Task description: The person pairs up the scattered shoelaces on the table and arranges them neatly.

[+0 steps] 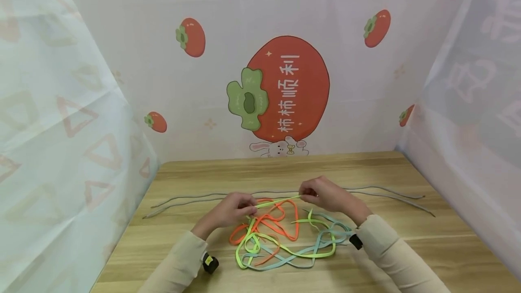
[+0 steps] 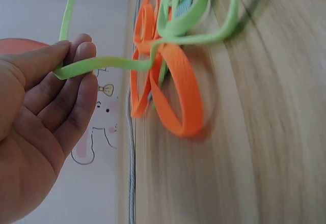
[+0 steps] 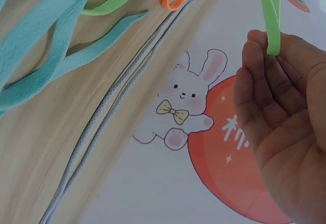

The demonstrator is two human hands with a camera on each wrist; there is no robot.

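Note:
A yellow-green shoelace (image 1: pixel 281 201) is stretched between the two hands, above the table. My left hand (image 1: pixel 235 209) pinches it between thumb and fingertips; in the left wrist view a length of the shoelace (image 2: pixel 117 62) runs from that pinch down to the pile. My right hand (image 1: pixel 325 192) pinches the same lace, and in the right wrist view a short folded bit of the shoelace (image 3: pixel 273 43) shows at the fingertips. Beneath the hands lie a tangled orange shoelace (image 1: pixel 296 220) and a light blue shoelace (image 1: pixel 281 261), crossed with more of the yellow-green one.
Two grey cords (image 1: pixel 390 193) lie lengthwise across the wooden table (image 1: pixel 183 238), behind the pile. A printed cloth (image 1: pixel 350 116) with persimmons and a rabbit hangs at the back, with a pale cloth (image 1: pixel 81 103) at the left side.

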